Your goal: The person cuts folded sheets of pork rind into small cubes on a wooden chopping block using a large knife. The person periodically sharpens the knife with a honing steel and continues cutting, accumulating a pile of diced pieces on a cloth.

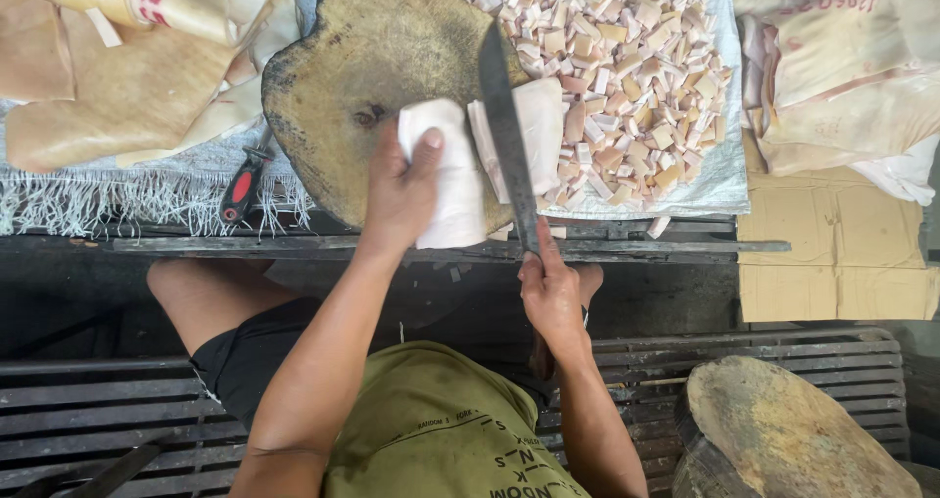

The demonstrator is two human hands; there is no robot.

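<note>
Head view: looks straight down over the person's chest and both forearms onto a work surface.
Left hand (399,192): pressed flat on a white slab of pork fat (443,175), thumb and fingers spread over its near left part; the fingers lie on the slab rather than curling shut around it.
Right hand (551,292): fist wrapped tight round the handle of a long cleaver (507,136); the handle itself is hidden inside the fist.
Cleaver blade: runs away from the right hand's grip, up and slightly left, its dark edge resting across the fat just right of the left hand's fingertips.
Pork fat: lies on the near right part of the chopping block, directly under the left palm; a second cut strip (540,131) lies just beyond the blade, on the far side from the holding hand.
Chopping block (352,57): round, worn, brownish wood, under both the fat and the blade, stretching up and left of the left hand.
Diced pieces (627,77): a big heap of small pale and pinkish cubes, up and right of the blade, piled on a white woven sack (720,165).
Sharpening tool (243,185): red and black handle, well left of the left hand, on a frayed cloth edge.
Uncut slabs (127,96): large tan skin-side pieces, far left of the grip; more of the same far right (852,77).
Second block (783,429): round wood, near and right of the right forearm, resting on dark slats.
Cardboard (832,253): flat brown sheet, right of the cleaver hand.
</note>
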